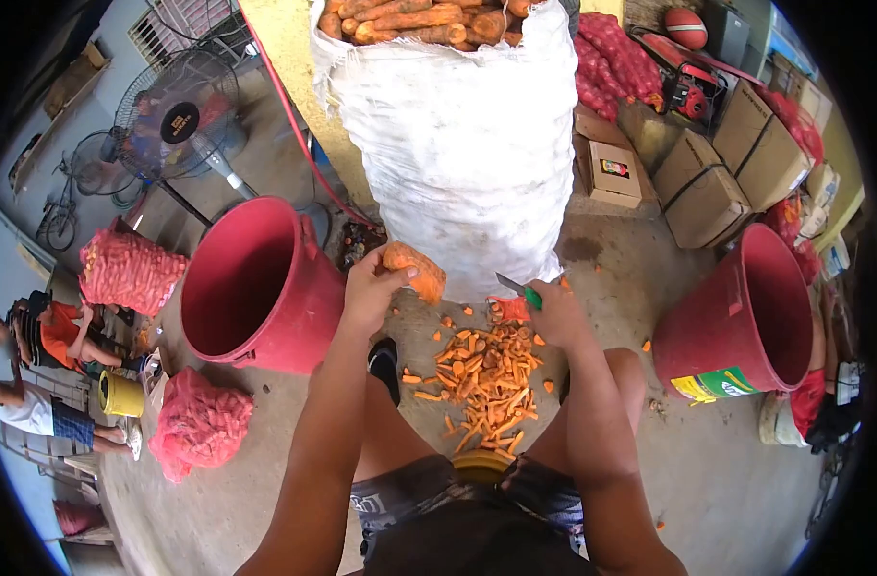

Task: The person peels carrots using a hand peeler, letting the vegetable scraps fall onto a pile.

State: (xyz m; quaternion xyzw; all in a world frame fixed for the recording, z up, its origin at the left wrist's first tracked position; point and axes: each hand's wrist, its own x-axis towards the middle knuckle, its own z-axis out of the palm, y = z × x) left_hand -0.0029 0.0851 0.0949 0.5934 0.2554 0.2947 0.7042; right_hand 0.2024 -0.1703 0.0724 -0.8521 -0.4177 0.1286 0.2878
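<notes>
one thick carrot (417, 273), up off the floor in front of the white sack (467, 154). left hand (367, 293) pinches one end between thumb and fingers; other end is free, facing the knife (509, 284). right hand (556, 315) is wrapped round the green handle, blade aimed at the carrot but apart from it. from where i stand, grip looks sound. for clean cuts i'd want left fingertips behind the cutting line, edge angled off the thumb, short strokes, carrot gripped firmly. best done low over the carrot pieces (491, 379) between the legs, so bits land together. further out: left red tub (309, 317) looks near the left forearm, so watch that elbow; right red tub (683, 331) is well apart.
</notes>
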